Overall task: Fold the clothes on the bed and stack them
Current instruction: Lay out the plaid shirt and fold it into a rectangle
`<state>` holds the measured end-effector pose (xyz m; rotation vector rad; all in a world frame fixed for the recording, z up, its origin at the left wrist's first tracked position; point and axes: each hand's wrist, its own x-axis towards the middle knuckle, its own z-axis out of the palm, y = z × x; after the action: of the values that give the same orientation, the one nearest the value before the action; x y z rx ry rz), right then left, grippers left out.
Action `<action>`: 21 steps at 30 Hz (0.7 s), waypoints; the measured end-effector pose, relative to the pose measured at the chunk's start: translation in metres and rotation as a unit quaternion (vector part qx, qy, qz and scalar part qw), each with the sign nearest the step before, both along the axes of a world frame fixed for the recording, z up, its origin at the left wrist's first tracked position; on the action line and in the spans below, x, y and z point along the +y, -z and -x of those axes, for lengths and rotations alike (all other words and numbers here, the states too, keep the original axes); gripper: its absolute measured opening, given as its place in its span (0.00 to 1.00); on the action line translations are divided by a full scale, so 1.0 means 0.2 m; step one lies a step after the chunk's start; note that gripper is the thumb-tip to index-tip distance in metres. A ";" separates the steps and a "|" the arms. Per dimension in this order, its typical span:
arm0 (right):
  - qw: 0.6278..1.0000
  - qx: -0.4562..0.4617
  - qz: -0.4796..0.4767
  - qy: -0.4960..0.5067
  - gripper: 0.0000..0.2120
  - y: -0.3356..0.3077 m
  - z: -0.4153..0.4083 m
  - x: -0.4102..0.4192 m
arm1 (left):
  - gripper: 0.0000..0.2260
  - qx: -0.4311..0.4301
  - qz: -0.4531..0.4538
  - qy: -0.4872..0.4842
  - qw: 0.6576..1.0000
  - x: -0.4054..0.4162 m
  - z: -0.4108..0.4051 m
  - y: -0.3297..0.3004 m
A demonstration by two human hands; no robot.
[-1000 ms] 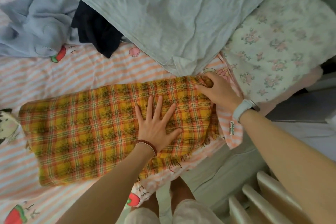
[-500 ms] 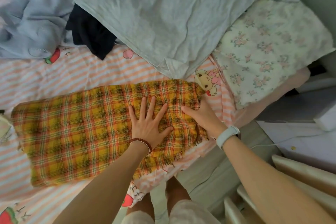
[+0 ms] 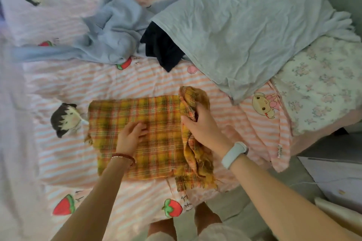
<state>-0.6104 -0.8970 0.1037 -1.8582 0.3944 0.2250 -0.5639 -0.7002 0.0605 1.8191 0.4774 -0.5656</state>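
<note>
Right hand [image 3: 203, 129] now lifting plaid cloth [image 3: 148, 135] edge leftward, left hand [image 3: 130, 136] pressing flat

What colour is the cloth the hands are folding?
Yellow and orange plaid cloth, seen best in the head view.

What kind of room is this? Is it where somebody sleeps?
Most likely a bedroom. A striped cartoon bedsheet covers a bed, a floral pillow lies at its right end, and loose clothes lie on it, like the grey shirt and the plaid cloth being folded.
</note>
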 end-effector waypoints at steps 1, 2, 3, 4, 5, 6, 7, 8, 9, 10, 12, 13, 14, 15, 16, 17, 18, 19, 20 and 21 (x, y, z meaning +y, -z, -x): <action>1.000 -0.001 -0.005 -0.012 0.10 0.00 -0.04 0.11 | 0.09 0.033 0.031 -0.038 0.998 0.10 -0.02 -0.01; 1.000 0.002 -0.016 -0.023 0.12 0.01 -0.08 0.23 | 0.10 0.057 0.059 -0.064 0.995 0.20 -0.04 -0.02; 0.999 0.009 -0.028 -0.034 0.13 0.01 -0.12 0.34 | 0.10 0.075 0.080 -0.079 0.991 0.28 -0.04 -0.02; 0.998 0.014 -0.039 -0.048 0.14 0.02 -0.16 0.45 | 0.11 0.088 0.103 -0.089 0.987 0.36 -0.05 -0.03; 0.997 0.016 -0.049 -0.063 0.14 0.03 -0.20 0.56 | 0.11 0.100 0.130 -0.098 0.982 0.43 -0.06 -0.03; 0.995 0.019 -0.059 -0.077 0.16 0.04 -0.24 0.67 | 0.13 0.117 0.160 -0.108 0.974 0.49 -0.07 -0.02; 0.993 0.026 -0.066 -0.090 0.17 0.05 -0.27 0.76 | 0.16 0.135 0.188 -0.124 0.965 0.56 -0.07 -0.02; 0.992 0.037 -0.069 -0.103 0.19 0.05 -0.31 0.84 | 0.19 0.150 0.216 -0.150 0.953 0.62 -0.08 -0.01; 0.989 0.054 -0.074 -0.118 0.22 0.06 -0.34 0.91 | 0.21 0.156 0.235 -0.178 0.943 0.67 -0.08 0.00; 0.985 0.076 -0.088 -0.131 0.24 0.08 -0.37 0.95 | 0.21 0.160 0.248 -0.199 0.935 0.71 -0.09 0.01; 0.976 0.113 -0.123 -0.140 0.28 0.10 -0.39 0.99 | 0.20 0.170 0.249 -0.209 0.930 0.78 -0.10 0.04; 0.976 0.112 -0.133 -0.133 0.28 0.10 -0.37 0.99 | 0.19 0.174 0.243 -0.203 0.932 0.78 -0.10 0.05; 0.981 0.092 -0.129 -0.116 0.25 0.10 -0.35 0.98 | 0.17 0.174 0.239 -0.191 0.936 0.78 -0.11 0.05; 0.988 0.062 -0.108 -0.087 0.22 0.10 -0.32 0.97 | 0.15 0.160 0.228 -0.177 0.944 0.77 -0.12 0.06; 0.996 0.028 -0.071 -0.049 0.19 0.10 -0.27 0.94 | 0.14 0.126 0.205 -0.160 0.957 0.75 -0.12 0.07; 1.000 -0.007 -0.016 -0.013 0.17 0.10 -0.22 0.91 | 0.15 0.070 0.158 -0.136 0.976 0.73 -0.12 0.08; 0.997 -0.041 0.056 0.015 0.15 0.11 -0.16 0.86 | 0.18 0.005 0.091 -0.106 0.990 0.70 -0.11 0.09; 0.987 -0.070 0.139 0.029 0.15 0.12 -0.11 0.82 | 0.21 -0.051 0.019 -0.075 0.996 0.68 -0.12 0.09; 0.970 -0.090 0.224 0.029 0.15 0.14 -0.06 0.78 | 0.23 -0.085 -0.045 -0.049 0.994 0.65 -0.12 0.10; 0.950 -0.098 0.297 0.016 0.15 0.16 -0.02 0.75 | 0.24 -0.094 -0.095 -0.031 0.991 0.63 -0.13 0.10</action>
<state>-0.6057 -0.7475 0.0713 -2.4369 0.3793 -0.1203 -0.5383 -0.5742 0.0401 2.0087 0.4694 -0.3105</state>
